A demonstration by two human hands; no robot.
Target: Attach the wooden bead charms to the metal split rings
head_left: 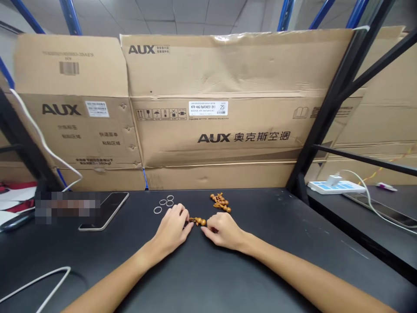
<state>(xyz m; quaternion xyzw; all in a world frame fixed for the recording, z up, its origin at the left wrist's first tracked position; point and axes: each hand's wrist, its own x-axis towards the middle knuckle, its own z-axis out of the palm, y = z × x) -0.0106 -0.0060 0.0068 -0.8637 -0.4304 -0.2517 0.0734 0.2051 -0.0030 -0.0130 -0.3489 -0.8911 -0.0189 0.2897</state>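
Note:
A small brown gourd-shaped pendant [201, 221] with a cord lies between my two hands, low over the black table. At its cord end, the thumb and fingers of my left hand [172, 227] are closed in a pinch. My right hand [225, 230] is curled, its thumb and forefinger closed at the pendant's rounded end; the fingertips are partly hidden. Just beyond, several more gourd pendants [221, 202] sit in a small heap. Several metal rings [157, 210] lie flat past my left hand.
A phone [109, 211] rests on the left of the black tabletop [195, 278]. White cable [52, 278] loops at the near left. Large cardboard boxes [215, 152] stand along the back. A black metal post [321, 126] and a power strip [335, 187] are at the right.

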